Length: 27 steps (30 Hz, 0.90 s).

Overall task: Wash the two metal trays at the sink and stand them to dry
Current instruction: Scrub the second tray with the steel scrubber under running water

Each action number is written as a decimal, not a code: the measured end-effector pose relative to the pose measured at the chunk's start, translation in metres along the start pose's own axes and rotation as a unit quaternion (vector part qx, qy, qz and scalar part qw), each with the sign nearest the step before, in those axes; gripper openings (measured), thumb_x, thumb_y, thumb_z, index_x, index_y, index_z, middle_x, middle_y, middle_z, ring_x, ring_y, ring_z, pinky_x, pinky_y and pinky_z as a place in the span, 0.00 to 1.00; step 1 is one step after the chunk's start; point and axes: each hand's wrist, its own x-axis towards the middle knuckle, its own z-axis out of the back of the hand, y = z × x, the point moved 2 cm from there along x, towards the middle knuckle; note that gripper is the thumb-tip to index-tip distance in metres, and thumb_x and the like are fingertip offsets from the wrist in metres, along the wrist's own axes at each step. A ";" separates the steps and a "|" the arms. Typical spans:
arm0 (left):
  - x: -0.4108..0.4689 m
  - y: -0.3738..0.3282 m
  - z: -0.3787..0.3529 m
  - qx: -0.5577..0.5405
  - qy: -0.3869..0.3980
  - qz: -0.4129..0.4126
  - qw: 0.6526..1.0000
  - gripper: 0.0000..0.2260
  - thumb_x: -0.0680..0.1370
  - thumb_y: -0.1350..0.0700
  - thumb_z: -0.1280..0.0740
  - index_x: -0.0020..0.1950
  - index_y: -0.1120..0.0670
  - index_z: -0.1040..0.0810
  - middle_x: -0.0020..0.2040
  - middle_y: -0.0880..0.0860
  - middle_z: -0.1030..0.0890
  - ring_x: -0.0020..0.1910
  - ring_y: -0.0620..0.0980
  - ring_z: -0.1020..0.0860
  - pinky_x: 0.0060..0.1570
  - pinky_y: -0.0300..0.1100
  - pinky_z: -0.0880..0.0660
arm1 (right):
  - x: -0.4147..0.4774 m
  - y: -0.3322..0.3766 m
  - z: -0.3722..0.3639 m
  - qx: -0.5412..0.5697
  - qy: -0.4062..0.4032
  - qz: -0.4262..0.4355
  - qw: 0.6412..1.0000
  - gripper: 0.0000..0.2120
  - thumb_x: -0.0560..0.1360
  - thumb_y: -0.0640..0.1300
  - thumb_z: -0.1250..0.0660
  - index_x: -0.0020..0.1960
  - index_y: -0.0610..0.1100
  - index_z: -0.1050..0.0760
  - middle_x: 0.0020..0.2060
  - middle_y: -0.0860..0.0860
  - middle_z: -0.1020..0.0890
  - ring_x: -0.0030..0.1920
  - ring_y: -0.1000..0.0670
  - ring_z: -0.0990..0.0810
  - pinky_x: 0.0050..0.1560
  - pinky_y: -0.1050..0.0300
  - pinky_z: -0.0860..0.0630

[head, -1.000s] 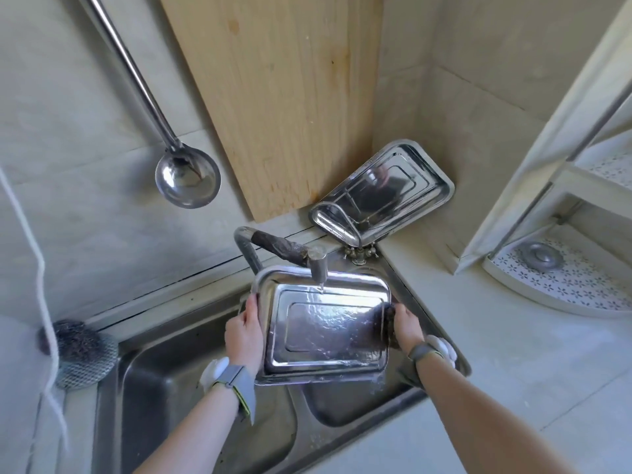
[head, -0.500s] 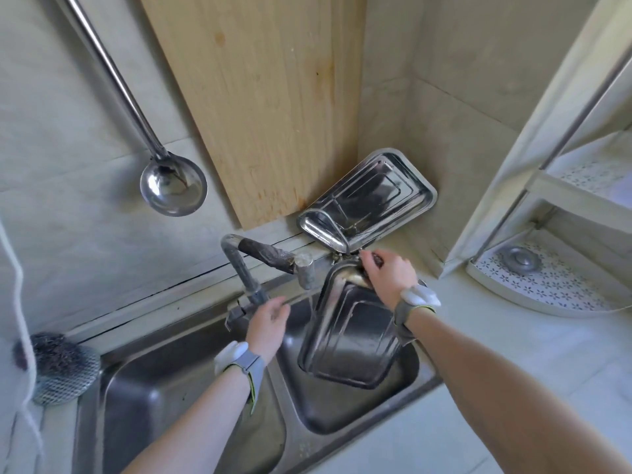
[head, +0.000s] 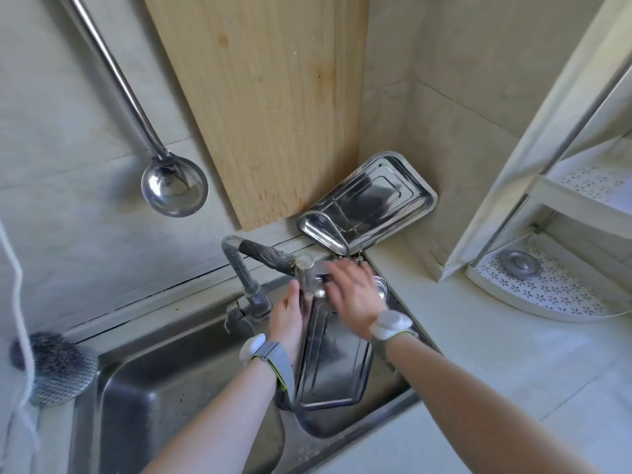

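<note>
The first tray [head: 338, 367] stood on edge in the right basin of the sink [head: 154, 388], tilted, its top end up under the spout of the faucet [head: 260, 265] near the sink's back rim. The left hand [head: 287, 316] lay against the tray's left rim, fingers pointing up toward the spout. Whether they were clamped on the rim or only resting there could not be told. The right hand [head: 355, 295] was over the tray's top end, blurred, its fingers straight and spread apart. Contact with the tray could not be judged. Each wrist carried a white band with a grey strap.

The second tray [head: 369, 203] stood in the back corner of the counter [head: 496, 354], just behind the sink's right back corner. It leaned against the wall, its hollow side facing out. Beside it on the left, a board [head: 260, 107] stood upright against the back wall. A ladle [head: 174, 189] hung on that wall farther left, well apart from the trays. A scrubber [head: 54, 367] lay at the sink's left edge, with a white cord [head: 13, 268] hanging in front of it. At the counter's right edge stood a corner shelf [head: 547, 285], a round metal plug [head: 519, 265] on its lowest level.
</note>
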 end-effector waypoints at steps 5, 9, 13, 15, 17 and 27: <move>0.001 0.001 -0.002 0.026 -0.008 -0.003 1.000 0.34 0.69 0.25 0.47 0.46 0.53 0.19 0.47 0.57 0.16 0.50 0.57 0.19 0.57 0.52 0.24 | -0.006 0.010 -0.008 0.040 -0.006 -0.110 0.993 0.24 0.82 0.53 0.52 0.76 0.46 0.42 0.74 0.48 0.36 0.76 0.47 0.42 0.76 0.44 0.48; 0.007 0.012 -0.004 0.015 -0.009 0.027 0.999 0.38 0.64 0.21 0.46 0.46 0.52 0.18 0.47 0.55 0.15 0.50 0.57 0.18 0.59 0.56 0.25 | -0.004 0.017 -0.008 0.017 0.011 0.023 1.000 0.23 0.82 0.52 0.54 0.76 0.49 0.40 0.73 0.50 0.33 0.76 0.50 0.42 0.77 0.43 0.52; -0.003 0.003 0.005 -0.017 -0.016 0.011 1.000 0.28 0.73 0.29 0.44 0.39 0.52 0.20 0.40 0.54 0.18 0.45 0.55 0.20 0.49 0.47 0.27 | -0.014 -0.031 -0.009 0.032 -0.001 -0.275 0.961 0.23 0.82 0.51 0.55 0.76 0.48 0.43 0.73 0.49 0.34 0.76 0.47 0.43 0.76 0.41 0.51; 0.001 0.007 -0.003 0.049 -0.005 0.001 0.999 0.30 0.72 0.28 0.46 0.42 0.52 0.20 0.42 0.56 0.18 0.48 0.58 0.19 0.45 0.46 0.26 | -0.008 0.010 -0.019 0.045 -0.006 -0.141 0.989 0.22 0.81 0.50 0.53 0.74 0.49 0.39 0.71 0.50 0.32 0.74 0.47 0.39 0.75 0.39 0.48; 0.008 0.011 -0.008 0.078 0.002 -0.010 0.997 0.26 0.76 0.33 0.45 0.51 0.52 0.19 0.43 0.52 0.18 0.48 0.58 0.19 0.39 0.42 0.27 | -0.007 0.045 -0.025 0.034 -0.005 0.002 0.999 0.21 0.81 0.50 0.52 0.71 0.49 0.33 0.68 0.51 0.29 0.73 0.48 0.37 0.76 0.41 0.49; 0.003 0.007 0.032 -0.170 -0.052 0.047 0.983 0.22 0.78 0.38 0.40 0.36 0.54 0.24 0.28 0.50 0.22 0.29 0.50 0.25 0.36 0.43 0.29 | -0.027 -0.024 -0.012 0.418 -0.063 -0.430 0.798 0.16 0.81 0.53 0.46 0.54 0.47 0.24 0.42 0.54 0.21 0.52 0.46 0.24 0.53 0.55 0.33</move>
